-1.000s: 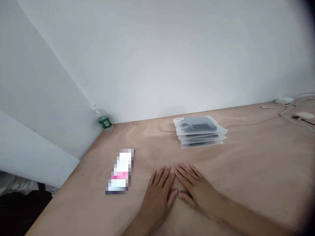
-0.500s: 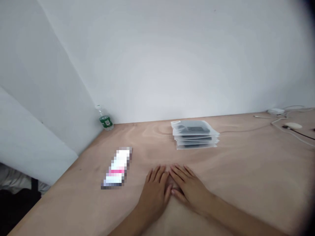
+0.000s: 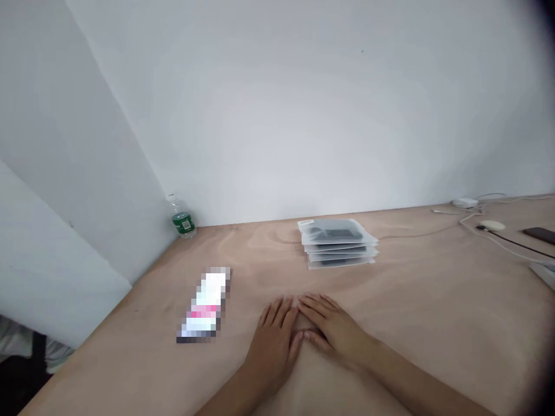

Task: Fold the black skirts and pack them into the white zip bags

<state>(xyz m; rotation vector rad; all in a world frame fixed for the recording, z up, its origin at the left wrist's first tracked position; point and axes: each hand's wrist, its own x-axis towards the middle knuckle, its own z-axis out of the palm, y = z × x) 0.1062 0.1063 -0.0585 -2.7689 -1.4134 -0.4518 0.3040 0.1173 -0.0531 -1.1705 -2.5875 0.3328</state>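
My left hand [image 3: 274,335] lies flat, palm down, on the wooden tabletop [image 3: 173,381], its fingers stretched out and nothing in it. Beside it rests my right hand [image 3: 333,326], also palm down with fingers extended and holding nothing. The index fingertips and thumbs of the two hands meet or nearly meet. Beyond them sits a stack of several frosted plastic pouches [image 3: 338,245] with dark flat items inside that I cannot make out. Left of my left hand lies a phone [image 3: 206,303], its lit screen pixelated.
A clear water bottle [image 3: 182,219] with a green label stands in the far left corner. White cables [image 3: 468,219], a white adapter [image 3: 465,203], a round white disc [image 3: 492,226] and a dark flat object [image 3: 540,234] lie at the far right. A white wall [image 3: 277,115] rises behind the table.
The camera view has shifted slightly right and up, bringing a dark flat object and a pale item into sight at the right edge. Both hands stay flat on the table.
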